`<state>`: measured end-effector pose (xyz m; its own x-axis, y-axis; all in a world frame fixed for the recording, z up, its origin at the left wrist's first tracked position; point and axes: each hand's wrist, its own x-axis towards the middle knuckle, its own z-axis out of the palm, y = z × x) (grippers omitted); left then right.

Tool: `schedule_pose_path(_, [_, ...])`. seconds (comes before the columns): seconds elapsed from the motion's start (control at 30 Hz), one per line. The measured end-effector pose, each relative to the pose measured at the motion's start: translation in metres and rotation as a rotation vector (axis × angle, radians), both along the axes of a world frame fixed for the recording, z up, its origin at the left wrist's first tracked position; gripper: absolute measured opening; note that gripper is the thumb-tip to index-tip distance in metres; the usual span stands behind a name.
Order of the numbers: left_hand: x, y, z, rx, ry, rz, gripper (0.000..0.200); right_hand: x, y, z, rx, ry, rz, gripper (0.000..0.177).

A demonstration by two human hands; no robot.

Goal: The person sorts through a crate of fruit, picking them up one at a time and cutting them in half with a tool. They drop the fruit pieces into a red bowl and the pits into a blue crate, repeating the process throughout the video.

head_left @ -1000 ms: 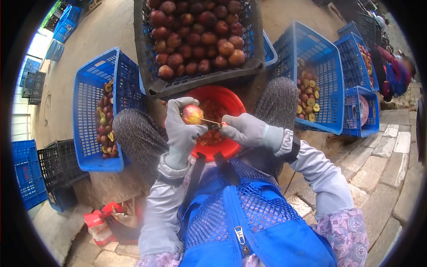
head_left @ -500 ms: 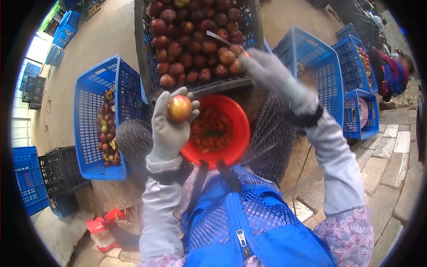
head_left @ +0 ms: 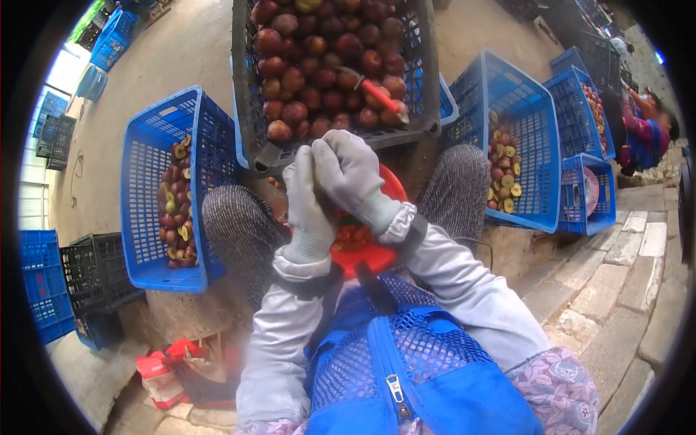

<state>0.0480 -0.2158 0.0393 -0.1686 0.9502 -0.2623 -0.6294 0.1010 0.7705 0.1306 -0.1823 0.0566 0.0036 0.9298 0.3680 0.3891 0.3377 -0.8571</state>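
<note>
My left hand (head_left: 306, 206) and my right hand (head_left: 351, 174), both in pale gloves, are pressed together with curled fingers. Between them is a plum that the gloves hide almost wholly. Below the hands sits a red basin (head_left: 392, 183) holding orange-brown pieces, largely covered by my hands. Just beyond my fingers stands a black crate (head_left: 250, 109) full of dark red plums (head_left: 312, 72). On these plums lies a curved-bladed knife (head_left: 380, 96), its red handle pointing toward the crate's near right corner.
A blue crate (head_left: 138, 188) with halved plums stands on the left, another blue crate (head_left: 536, 145) with halves on the right. More crates (head_left: 580, 109) are behind it, near another person (head_left: 641, 130). A red and white bag (head_left: 161, 378) lies at lower left.
My right hand has let go of the knife, leaving it on the plums, and has come left to join my left hand around the plum. The right-hand crate's halves are now uncovered.
</note>
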Motion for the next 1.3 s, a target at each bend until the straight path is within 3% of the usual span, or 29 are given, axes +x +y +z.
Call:
schedule_pose_path(0.07, [0.002,-0.002,0.0,0.122,0.375,0.099,0.016,-0.005,-0.003,0.0,-0.031,0.019,-0.056,0.018])
schedule_pose_path(0.13, [0.003,0.005,-0.01,0.13,0.409,0.186,0.021,-0.009,-0.005,0.001,-0.075,0.058,-0.079,0.019])
schedule_pose_path(0.2, [-0.005,0.007,-0.015,0.283,1.012,0.142,0.015,-0.013,-0.008,0.003,-0.028,-0.009,-0.123,0.018])
schedule_pose_path(0.27, [-0.012,0.012,-0.016,0.403,1.365,0.105,0.012,-0.014,-0.008,0.004,0.049,-0.078,-0.139,0.015])
schedule_pose_path(0.33, [-0.016,0.013,-0.013,0.488,1.467,0.074,0.012,-0.013,-0.008,0.003,0.147,-0.151,-0.127,0.011])
schedule_pose_path(0.37, [-0.02,0.012,-0.009,0.41,1.229,-0.066,0.015,-0.013,-0.007,0.005,0.198,-0.18,-0.107,0.011])
schedule_pose_path(0.47, [-0.024,0.019,-0.005,0.42,1.334,-0.246,0.018,-0.014,0.0,0.005,0.287,-0.239,-0.062,0.013])
schedule_pose_path(0.6, [-0.026,0.015,0.005,0.521,1.54,-0.204,0.026,-0.012,0.009,0.001,0.357,-0.356,0.045,0.012])
schedule_pose_path(0.63, [-0.028,0.015,0.0,0.517,1.443,-0.218,0.031,-0.01,0.011,0.0,0.368,-0.398,0.081,0.012])
schedule_pose_path(0.7, [-0.042,0.022,-0.012,0.865,1.457,-0.297,0.035,-0.003,0.018,-0.001,0.42,-0.486,0.238,0.011])
schedule_pose_path(0.77, [-0.041,0.023,-0.017,0.822,1.14,-0.4,0.037,0.003,0.019,0.01,0.482,-0.485,0.48,0.01])
schedule_pose_path(0.87, [-0.032,0.02,-0.016,0.162,0.21,-0.529,0.036,0.006,0.019,0.015,0.348,-0.451,0.528,0.012])
schedule_pose_path(0.9, [-0.03,0.02,-0.016,-0.056,-0.101,-0.532,0.036,0.009,0.025,0.014,0.332,-0.307,0.488,0.014])
schedule_pose_path(0.93, [-0.03,0.017,-0.015,-0.279,-0.41,-0.521,0.036,0.012,0.027,0.012,0.12,0.028,0.458,0.017])
schedule_pose_path(0.97, [-0.033,0.015,-0.015,-0.495,-0.718,-0.495,0.036,0.022,0.038,0.014,0.215,-0.036,0.455,0.015])
schedule_pose_path(1.0, [-0.035,0.017,-0.014,-0.424,-0.683,-0.563,0.035,0.035,0.046,0.02,0.315,-0.099,0.449,0.016])
schedule_pose_path(1.07, [-0.037,0.027,-0.009,-0.274,-0.601,-0.712,0.044,0.055,0.03,0.034,-0.68,0.938,0.641,0.029])
schedule_pose_path(1.1, [-0.036,0.027,-0.003,-0.301,-0.569,-0.673,0.045,0.058,0.025,0.03,-0.519,0.906,0.635,0.035])
schedule_pose_path(1.13, [-0.033,0.023,0.005,-0.329,-0.538,-0.633,0.045,0.063,0.021,0.03,-0.555,1.002,0.602,0.037])
schedule_pose_path(1.2, [-0.028,0.015,0.014,-0.327,-0.514,-0.596,0.047,0.067,0.017,0.026,-0.842,1.338,0.577,0.04])
schedule_pose_path(1.3, [-0.025,0.006,0.018,-0.23,-0.562,-0.619,0.048,0.071,0.005,0.028,-0.942,1.369,0.533,0.042])
